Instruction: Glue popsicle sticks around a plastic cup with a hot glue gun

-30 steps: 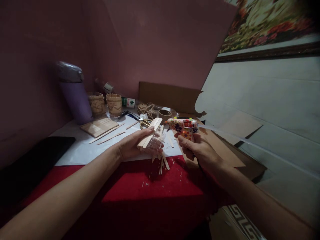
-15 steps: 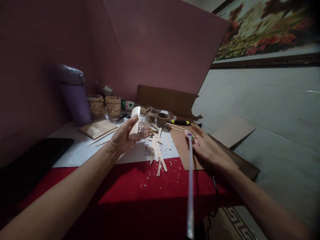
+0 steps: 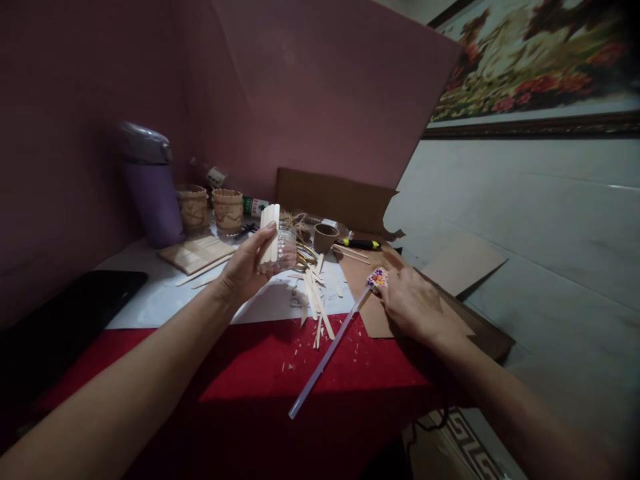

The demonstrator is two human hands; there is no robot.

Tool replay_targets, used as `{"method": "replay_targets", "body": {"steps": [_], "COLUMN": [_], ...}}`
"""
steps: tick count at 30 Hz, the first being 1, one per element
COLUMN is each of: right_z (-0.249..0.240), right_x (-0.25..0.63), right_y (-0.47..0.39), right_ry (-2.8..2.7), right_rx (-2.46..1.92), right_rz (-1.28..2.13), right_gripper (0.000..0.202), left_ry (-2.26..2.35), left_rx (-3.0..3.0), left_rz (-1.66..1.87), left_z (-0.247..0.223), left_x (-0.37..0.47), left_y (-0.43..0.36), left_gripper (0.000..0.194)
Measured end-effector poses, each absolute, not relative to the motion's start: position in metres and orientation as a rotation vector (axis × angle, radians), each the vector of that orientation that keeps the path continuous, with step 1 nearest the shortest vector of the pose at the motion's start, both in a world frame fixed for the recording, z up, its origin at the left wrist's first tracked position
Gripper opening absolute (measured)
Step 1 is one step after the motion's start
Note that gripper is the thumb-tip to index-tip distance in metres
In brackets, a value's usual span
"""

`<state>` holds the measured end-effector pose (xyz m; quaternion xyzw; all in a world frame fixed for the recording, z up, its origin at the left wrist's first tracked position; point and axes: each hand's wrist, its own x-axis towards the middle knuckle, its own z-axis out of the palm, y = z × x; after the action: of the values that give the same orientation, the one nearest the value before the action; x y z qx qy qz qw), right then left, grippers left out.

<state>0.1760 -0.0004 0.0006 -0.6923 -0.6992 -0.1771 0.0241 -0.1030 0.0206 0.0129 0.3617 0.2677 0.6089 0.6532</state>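
Note:
My left hand is wrapped round a clear plastic cup, with pale wooden sticks upright against the cup's near side under my thumb. On the right, my right hand grips a glue gun with a colourful flowered pattern, over the brown cardboard. A long translucent glue stick juts from the gun toward the lower left, above the red cloth. Loose wooden sticks lie scattered between my hands.
A purple bottle, two decorated wooden cups and a stick panel are at the left. Behind the sticks stand a brown pot, gold-handled scissors and a yellow-black tool. A dark flat object lies far left.
My right hand has turned the glue gun, so its glue stick has swung from pointing straight down to the lower left. My left hand, cup and sticks have shifted up slightly.

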Motion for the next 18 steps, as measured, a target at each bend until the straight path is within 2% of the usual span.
{"method": "replay_targets", "body": {"steps": [2, 5, 7, 9, 15, 18], "right_z": [0.011, 0.014, 0.008, 0.0, -0.013, -0.01], "right_x": [0.157, 0.129, 0.114, 0.101, 0.085, 0.085], "right_y": [-0.008, -0.012, -0.007, 0.002, 0.028, 0.033], "right_ry": [-2.241, -2.383, -2.381, -2.321, -2.168, -2.089], "right_rx": [-1.937, -1.538, -1.421, -1.481, -1.593, -1.581], "right_rz": [-0.472, 0.057, 0.31, 0.328, 0.462, 0.607], "right_gripper": [0.029, 0.025, 0.02, 0.013, 0.023, 0.016], "left_ry": [0.598, 0.61, 0.62, 0.624, 0.641, 0.648], "left_rx": [0.827, 0.836, 0.847, 0.853, 0.84, 0.841], "left_rz": [1.371, 1.362, 1.351, 1.35, 1.362, 1.351], "left_z": [0.012, 0.01, 0.009, 0.008, 0.008, 0.008], "left_x": [-0.103, -0.102, -0.102, -0.101, -0.1, -0.099], "left_y": [0.021, 0.021, 0.021, 0.021, 0.02, 0.02], "left_gripper": [0.02, 0.021, 0.022, 0.023, 0.022, 0.02]}}
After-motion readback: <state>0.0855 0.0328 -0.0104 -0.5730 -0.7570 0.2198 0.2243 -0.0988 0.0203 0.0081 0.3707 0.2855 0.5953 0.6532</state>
